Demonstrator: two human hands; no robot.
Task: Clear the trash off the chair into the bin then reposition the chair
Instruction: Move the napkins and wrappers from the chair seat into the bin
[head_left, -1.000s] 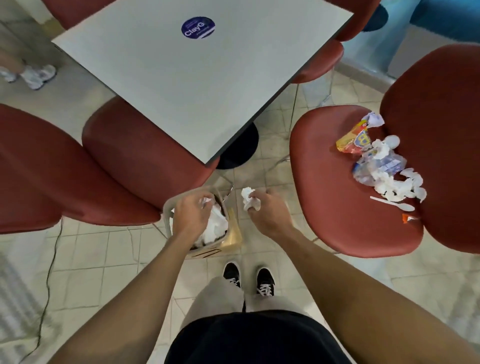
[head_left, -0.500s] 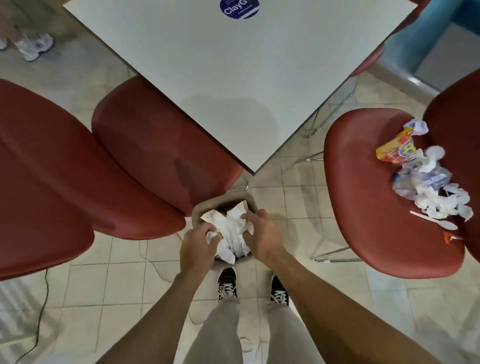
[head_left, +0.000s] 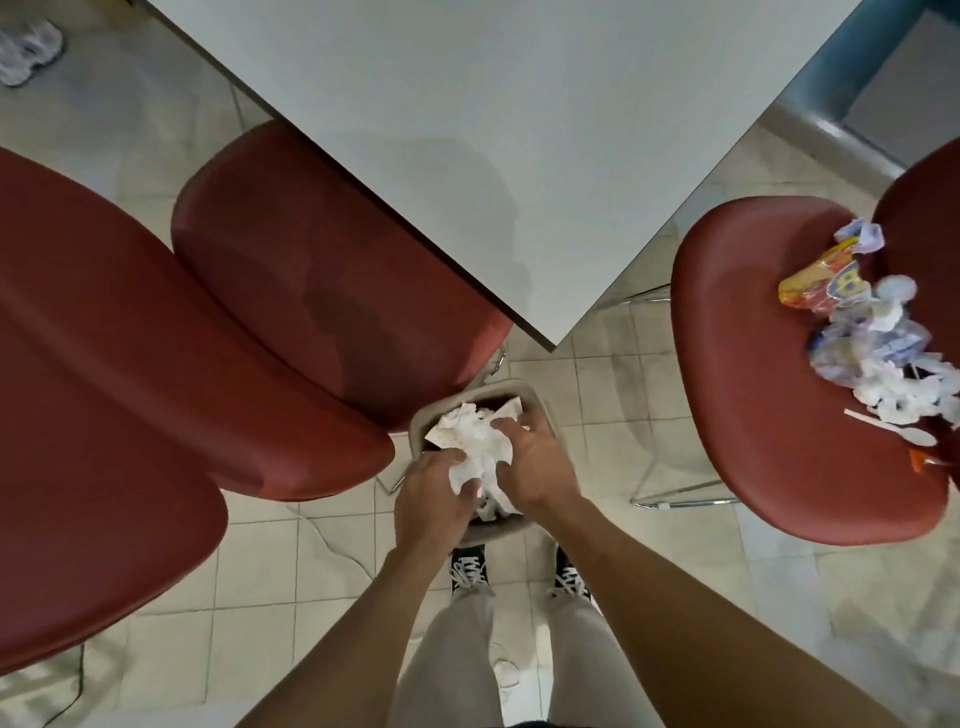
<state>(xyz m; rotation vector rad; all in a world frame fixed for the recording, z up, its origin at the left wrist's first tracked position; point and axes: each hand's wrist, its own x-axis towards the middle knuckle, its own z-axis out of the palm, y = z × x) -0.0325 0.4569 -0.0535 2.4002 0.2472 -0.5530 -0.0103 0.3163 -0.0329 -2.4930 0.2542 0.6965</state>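
A small beige bin stands on the floor just in front of my feet, stuffed with crumpled white paper. Both hands are over it. My left hand pinches the near part of the paper between thumb and fingers. From the right, my right hand curls over the paper. At the right stands the red chair, with a trash pile at the back of its seat: a yellow-orange snack wrapper, crumpled tissues, a white plastic spoon and a small orange scrap.
A white table has its corner jutting toward the bin. Two more red chairs fill the left side, one tucked under the table. My black shoes stand behind the bin. A dark cable lies on the tiled floor at lower left.
My right hand brought its wad of white paper over the bin and both hands came together on the paper inside. My view has tipped down and closer to the bin.
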